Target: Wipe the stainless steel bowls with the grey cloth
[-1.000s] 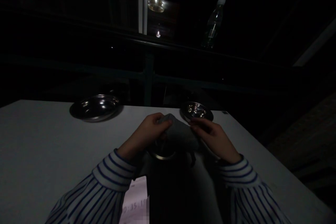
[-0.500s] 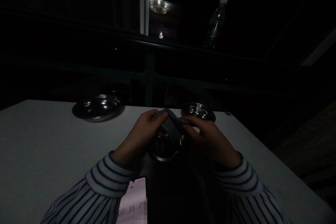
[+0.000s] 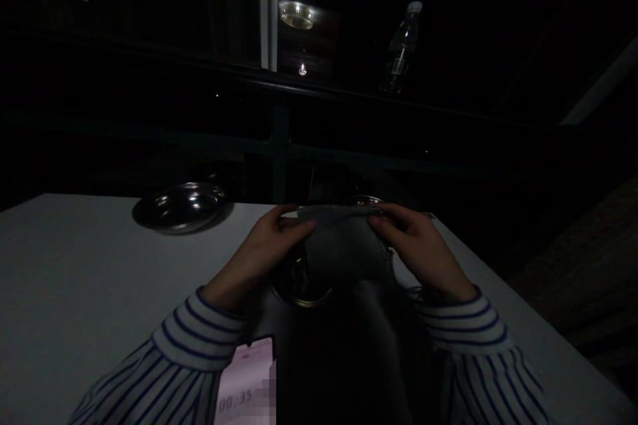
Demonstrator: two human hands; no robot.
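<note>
A grey cloth (image 3: pixel 343 246) with a stitched edge is stretched between my two hands, its lower part hanging down. My left hand (image 3: pixel 274 239) pinches its upper left corner between thumb and fingers. At the upper right corner, my right hand (image 3: pixel 409 232) grips the stitched edge in the same way. Below and partly behind the cloth stands a shiny metal bowl (image 3: pixel 294 289); its right side is hidden. Another metal bowl (image 3: pixel 367 200) shows only its rim behind the cloth.
A wide metal bowl (image 3: pixel 179 209) sits at the white table's (image 3: pixel 100 292) far left edge. A phone (image 3: pixel 246 378) with a lit timer lies near my left sleeve. Beyond the table, a plastic bottle (image 3: pixel 401 50) stands on a dark ledge. The scene is very dim.
My right hand has moved right, away from my left. The bunched cloth is now spread wide between them, covering more of the bowls behind it.
</note>
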